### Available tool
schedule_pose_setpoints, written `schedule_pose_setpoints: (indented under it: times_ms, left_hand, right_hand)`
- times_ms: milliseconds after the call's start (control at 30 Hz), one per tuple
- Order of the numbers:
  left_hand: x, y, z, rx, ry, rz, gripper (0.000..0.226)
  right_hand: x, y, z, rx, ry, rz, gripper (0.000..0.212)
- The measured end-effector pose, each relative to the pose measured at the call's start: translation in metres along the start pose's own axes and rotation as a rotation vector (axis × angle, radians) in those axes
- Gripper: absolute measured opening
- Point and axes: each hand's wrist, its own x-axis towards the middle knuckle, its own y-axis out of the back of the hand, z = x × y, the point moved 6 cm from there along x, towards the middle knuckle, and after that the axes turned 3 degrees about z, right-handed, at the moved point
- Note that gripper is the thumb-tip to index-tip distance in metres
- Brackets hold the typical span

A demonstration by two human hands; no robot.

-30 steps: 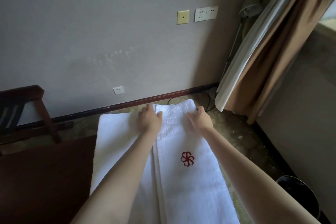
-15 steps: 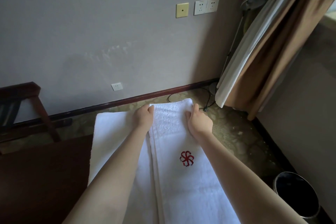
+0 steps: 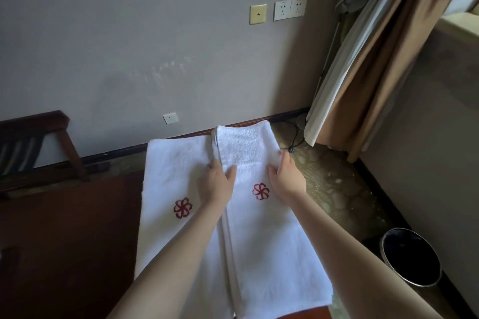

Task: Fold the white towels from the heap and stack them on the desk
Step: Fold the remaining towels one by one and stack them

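Note:
Two long folded white towels lie side by side on the dark wooden desk, each with a red flower emblem. The right towel overlaps the right edge of the left towel and reaches past the desk's far edge. My left hand rests flat on the right towel's left folded edge, fingers straight. My right hand lies flat on its right side, just above the emblem. The heap of unfolded towels is out of view.
A round black waste bin stands on the floor at the right. A wooden luggage rack stands at the left by the wall. Curtains hang at the right, with a cable on the floor beneath.
Both hands have slid toward me along the right towel, from its far end to near the emblem. The left towel's emblem has come into view.

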Motion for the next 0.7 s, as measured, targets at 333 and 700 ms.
schedule_pose_setpoints:
  times_ms: [333,700]
  left_hand:
    - [-0.083,-0.005,-0.011,0.006,0.060,-0.094,0.050]
    - [-0.111,0.004,-0.023,-0.066,0.083,-0.101,0.042]
  right_hand:
    - [-0.098,0.014,0.035,-0.048,-0.054,-0.006,0.057]
    - [-0.144,0.020,0.055,-0.064,-0.071,-0.012,0.055]
